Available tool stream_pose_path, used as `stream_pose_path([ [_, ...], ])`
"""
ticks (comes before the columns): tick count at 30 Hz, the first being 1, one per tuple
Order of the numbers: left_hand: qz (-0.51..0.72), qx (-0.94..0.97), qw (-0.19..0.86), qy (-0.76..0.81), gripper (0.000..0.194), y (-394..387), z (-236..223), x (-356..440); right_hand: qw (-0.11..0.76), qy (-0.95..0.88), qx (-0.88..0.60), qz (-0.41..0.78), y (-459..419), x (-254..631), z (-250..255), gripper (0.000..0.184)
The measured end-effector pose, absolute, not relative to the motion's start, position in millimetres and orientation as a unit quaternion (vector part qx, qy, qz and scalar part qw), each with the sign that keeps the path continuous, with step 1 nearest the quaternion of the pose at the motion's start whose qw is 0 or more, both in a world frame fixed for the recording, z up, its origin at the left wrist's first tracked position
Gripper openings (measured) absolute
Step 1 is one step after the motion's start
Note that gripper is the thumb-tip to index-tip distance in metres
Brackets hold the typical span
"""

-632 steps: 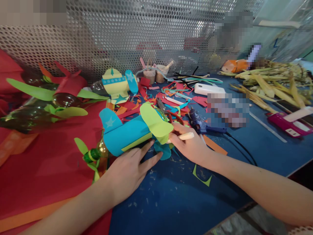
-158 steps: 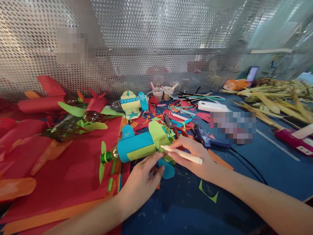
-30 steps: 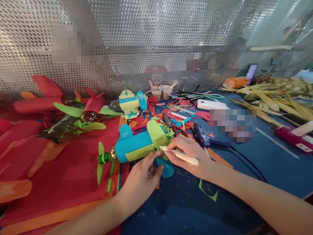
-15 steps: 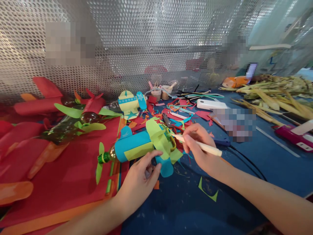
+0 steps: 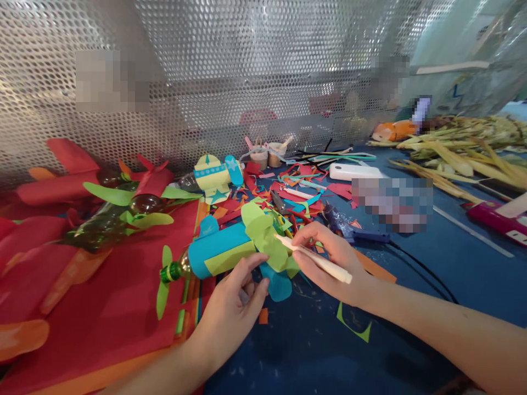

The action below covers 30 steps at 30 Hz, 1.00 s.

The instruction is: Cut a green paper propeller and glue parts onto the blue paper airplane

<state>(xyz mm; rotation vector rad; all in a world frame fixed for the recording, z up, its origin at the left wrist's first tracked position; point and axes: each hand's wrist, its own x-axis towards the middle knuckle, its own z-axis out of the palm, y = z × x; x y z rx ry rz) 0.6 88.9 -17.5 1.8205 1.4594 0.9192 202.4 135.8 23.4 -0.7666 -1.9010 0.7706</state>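
1. Whereas half a second ago the white marker [image 5: 329, 267] pointed past the green paper [image 5: 278, 258], its tip now sits at that paper, left of the grip; likely marking, though contact and line cannot be told.
2. Right hand [image 5: 343, 252]: thumb and fingers closed around the marker, forearm slanting in from the right.
3. Left hand [image 5: 233, 307]: loosely curled, index and thumb apart, fingertips against the model; firmness of hold unclear.
4. Bottle plane [image 5: 222, 248] lies left of the marker grip, just beyond the left fingers, propeller leftmost.
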Motion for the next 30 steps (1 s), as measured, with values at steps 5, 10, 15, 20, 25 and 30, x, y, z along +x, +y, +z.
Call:
stream_pose_path([
  [5, 0.344, 0.691, 0.304, 0.559, 0.033, 90.3, -14.7, 1.3, 0.444, -0.772, -0.322, 0.321, 136.3, 202.2, 23.1, 0.004],
  [10, 0.325, 0.698, 0.304, 0.561, 0.034, 91.4, -15.5, 0.6, 0.432, -0.763, -0.342, 0.338, 136.5, 202.1, 23.0, 0.004],
  [15, 0.324, 0.702, 0.303, 0.557, 0.035, 91.9, -16.1, -0.3, 0.418, -0.766, -0.347, 0.342, 137.8, 201.7, 20.5, 0.004],
  [20, 0.327, 0.706, 0.292, 0.556, 0.036, 91.6, -13.0, -0.3, 0.410, -0.767, -0.350, 0.349, 139.0, 202.2, 19.6, 0.005],
  [25, 0.317, 0.708, 0.295, 0.558, 0.037, 91.1, -9.4, 1.1, 0.406, -0.763, -0.349, 0.362, 138.3, 201.6, 23.9, 0.005],
  [30, 0.320, 0.708, 0.294, 0.557, 0.038, 91.4, -9.7, 1.5, 0.404, -0.765, -0.342, 0.368, 136.9, 201.3, 25.4, 0.003],
])
